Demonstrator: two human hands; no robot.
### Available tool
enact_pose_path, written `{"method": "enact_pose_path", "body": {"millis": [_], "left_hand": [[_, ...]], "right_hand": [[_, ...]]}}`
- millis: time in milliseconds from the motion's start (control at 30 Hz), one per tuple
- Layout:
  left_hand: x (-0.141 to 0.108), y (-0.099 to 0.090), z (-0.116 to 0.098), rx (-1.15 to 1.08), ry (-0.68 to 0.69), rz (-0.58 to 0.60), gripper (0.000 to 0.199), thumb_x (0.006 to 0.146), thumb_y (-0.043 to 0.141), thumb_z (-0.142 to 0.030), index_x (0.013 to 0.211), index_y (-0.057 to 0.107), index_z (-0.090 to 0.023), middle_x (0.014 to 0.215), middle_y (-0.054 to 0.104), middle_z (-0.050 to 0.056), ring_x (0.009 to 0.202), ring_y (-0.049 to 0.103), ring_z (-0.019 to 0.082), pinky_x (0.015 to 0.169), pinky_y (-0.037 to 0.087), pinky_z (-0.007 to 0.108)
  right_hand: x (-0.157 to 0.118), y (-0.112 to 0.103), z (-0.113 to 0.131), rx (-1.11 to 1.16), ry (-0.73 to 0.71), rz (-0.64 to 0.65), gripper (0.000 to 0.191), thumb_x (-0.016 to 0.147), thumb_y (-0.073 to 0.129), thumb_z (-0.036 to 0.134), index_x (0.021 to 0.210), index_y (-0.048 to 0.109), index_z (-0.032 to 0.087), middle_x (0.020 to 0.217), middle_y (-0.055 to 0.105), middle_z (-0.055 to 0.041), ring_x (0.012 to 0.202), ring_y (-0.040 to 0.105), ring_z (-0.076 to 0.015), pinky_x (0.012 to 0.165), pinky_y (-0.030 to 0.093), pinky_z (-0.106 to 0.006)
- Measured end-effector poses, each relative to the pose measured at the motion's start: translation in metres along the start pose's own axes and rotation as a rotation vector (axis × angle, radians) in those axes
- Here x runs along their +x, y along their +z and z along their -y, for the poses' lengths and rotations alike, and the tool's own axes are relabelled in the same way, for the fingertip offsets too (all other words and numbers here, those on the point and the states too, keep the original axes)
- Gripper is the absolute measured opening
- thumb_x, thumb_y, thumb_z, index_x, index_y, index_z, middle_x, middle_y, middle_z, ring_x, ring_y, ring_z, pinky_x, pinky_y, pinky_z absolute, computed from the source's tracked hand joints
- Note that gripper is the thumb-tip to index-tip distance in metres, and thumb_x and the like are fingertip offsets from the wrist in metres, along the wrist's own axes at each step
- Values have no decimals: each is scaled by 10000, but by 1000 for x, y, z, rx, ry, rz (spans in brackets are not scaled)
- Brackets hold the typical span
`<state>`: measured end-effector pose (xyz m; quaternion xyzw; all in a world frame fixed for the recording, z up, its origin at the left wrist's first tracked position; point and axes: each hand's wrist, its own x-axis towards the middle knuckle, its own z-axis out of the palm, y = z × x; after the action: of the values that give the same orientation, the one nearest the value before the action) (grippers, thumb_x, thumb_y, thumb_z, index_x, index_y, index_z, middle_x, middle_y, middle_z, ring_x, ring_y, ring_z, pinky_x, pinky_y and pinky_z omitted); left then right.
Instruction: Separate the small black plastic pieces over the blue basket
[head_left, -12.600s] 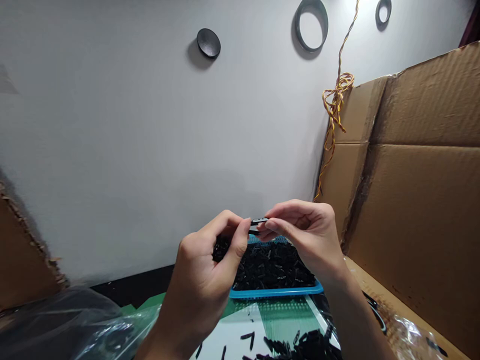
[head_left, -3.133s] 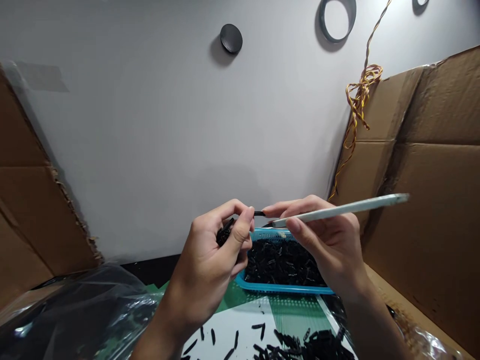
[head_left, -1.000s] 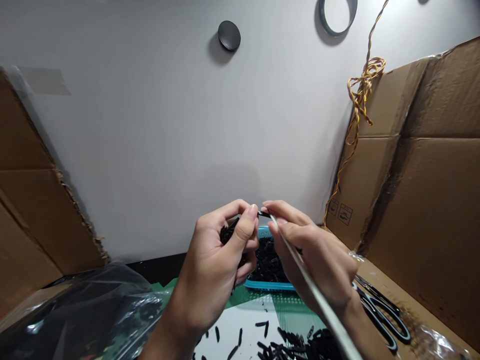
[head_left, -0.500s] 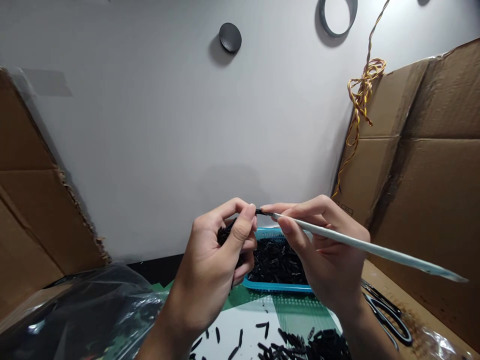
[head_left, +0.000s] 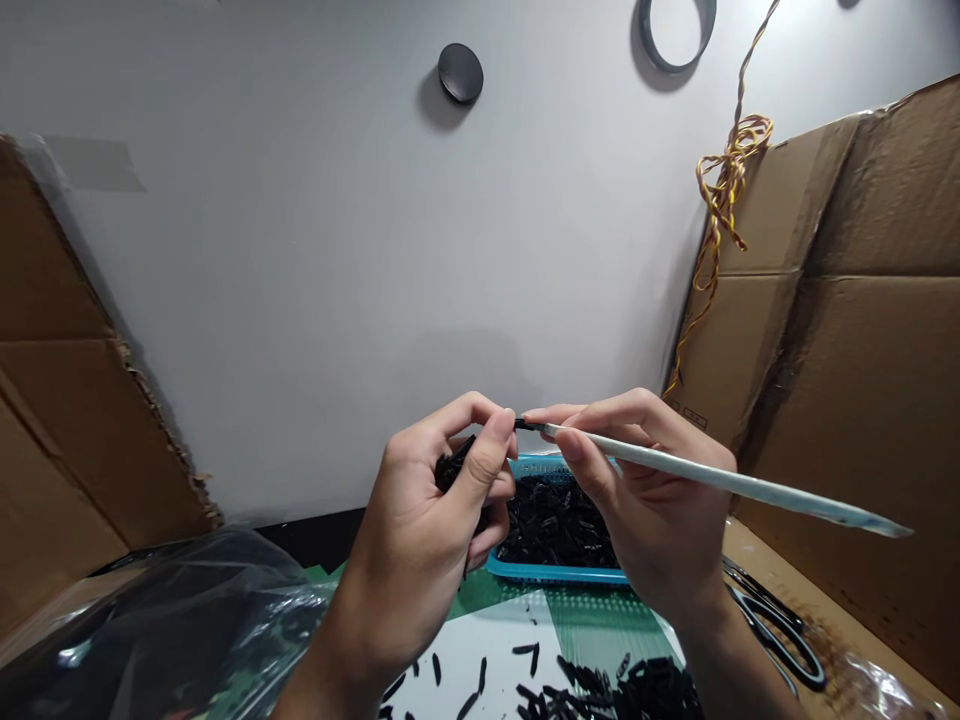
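Between thumb and forefinger, my left hand (head_left: 442,500) pinches a small black strip-like piece (head_left: 527,425), while more black pieces (head_left: 455,463) are bunched in its palm. My right hand (head_left: 660,490) is closed around a slim, pale, pen-like tool (head_left: 720,484) near its left end. The tool's tip meets the end of the pinched piece; the exact contact is too small to make out. Behind and below the hands stands a blue basket (head_left: 555,574) full of similar black pieces. A heap of black pieces (head_left: 645,690) lies at the bottom, with several strewn on white paper (head_left: 450,650).
Scissors (head_left: 780,635) lie on the right. A clear plastic bag (head_left: 195,610) spreads at the lower left. Cardboard panels (head_left: 877,380) flank both sides. A yellow twisted cord (head_left: 724,185), a black disc (head_left: 460,73) and a ring (head_left: 675,60) are at the back wall.
The far end of the pale tool has swung slightly left and up with my right hand. My left hand keeps its pinch, shifted only a touch to the right.
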<state>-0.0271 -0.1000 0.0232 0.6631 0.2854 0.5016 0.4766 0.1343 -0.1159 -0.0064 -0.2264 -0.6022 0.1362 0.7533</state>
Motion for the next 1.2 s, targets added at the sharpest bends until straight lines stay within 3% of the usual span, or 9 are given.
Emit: {"method": "enact_pose_path", "body": {"millis": [233, 467, 700, 833, 967, 1100, 1200], "left_hand": [[-1, 6, 2, 87, 38, -53, 336, 1019, 676, -507, 857, 632, -216, 631, 387, -77, 472, 379, 50, 373, 333, 124], [-2, 22, 8, 397, 245, -218, 265, 1083, 592, -400, 887, 649, -231, 615, 482, -69, 496, 440, 66, 431, 374, 163], [-1, 29, 12, 540, 402, -289, 185, 1091, 572, -264, 936, 667, -234, 573, 504, -88, 485, 450, 68, 466, 387, 184], [-2, 32, 12, 580, 480, -303, 182, 1077, 572, -188, 915, 645, -228, 635, 588, -84, 526, 500, 59, 510, 415, 166], [-5, 40, 7, 557, 486, -341, 212, 1051, 569, -122, 875, 634, -220, 642, 580, -79, 539, 497, 63, 532, 431, 164], [-7, 47, 4, 450, 364, -371, 230, 1065, 582, -230, 841, 635, -224, 594, 501, -62, 553, 515, 98, 524, 440, 202], [-8, 46, 4, 273, 283, -386, 264, 1077, 586, -352, 843, 607, -232, 565, 447, -71, 466, 447, 90, 444, 381, 214]], "right_hand": [[2, -2, 5, -142, -25, -31, 129, 888, 813, 87, 928, 806, 210, 994, 880, -12, 897, 857, -183, 774, 710, -241], [-1, 9, 16, -202, 55, -152, 60, 914, 795, 136, 898, 801, 193, 966, 885, -48, 899, 869, -204, 739, 709, -197], [-8, 18, 18, -119, 111, -163, 106, 971, 752, 172, 889, 712, 226, 1041, 885, -41, 886, 872, -215, 744, 726, -239], [-15, 27, 8, -248, -27, -242, 175, 993, 691, 114, 882, 660, 245, 1077, 878, -3, 927, 867, -208, 727, 718, -232], [-25, 28, -8, -443, -348, -247, 213, 957, 678, 64, 1023, 689, 266, 1170, 862, -19, 943, 868, -239, 725, 731, -271], [-27, 16, -15, -583, -345, -131, 302, 950, 710, 81, 1158, 686, 299, 1377, 788, -64, 1054, 848, -286, 786, 744, -348], [-22, 8, -14, -632, -342, -166, 301, 956, 696, 52, 1123, 683, 303, 1331, 810, -56, 1052, 847, -282, 818, 738, -373]]}}
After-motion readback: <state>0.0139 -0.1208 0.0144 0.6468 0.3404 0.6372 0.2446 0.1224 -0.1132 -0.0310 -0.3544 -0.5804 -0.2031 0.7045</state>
